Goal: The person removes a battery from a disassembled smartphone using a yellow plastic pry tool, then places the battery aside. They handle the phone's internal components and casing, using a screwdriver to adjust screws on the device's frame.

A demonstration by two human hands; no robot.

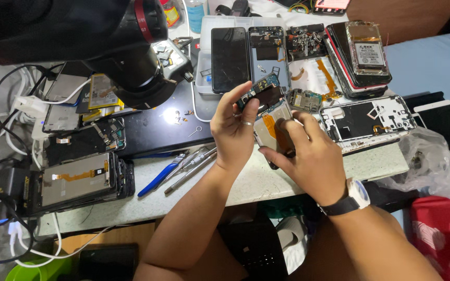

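An opened phone (270, 118) with its back off is held over the table's front edge by both of my hands. My left hand (234, 127), with a ring on one finger, grips its upper left side, fingertips on the circuit board at the top. My right hand (308, 156), a white watch on its wrist, holds the lower right side, with the thumb and fingers pressing near an orange flex cable. The phone's lower half is hidden behind my right hand.
A black microscope head (131, 57) hangs at the upper left over a dark mat (157, 130). Several dismantled phones, frames and screens lie around, including a white frame (371, 119) at the right. Tweezers and a blue-handled tool (175, 171) lie left of my hands. Cables trail at the far left.
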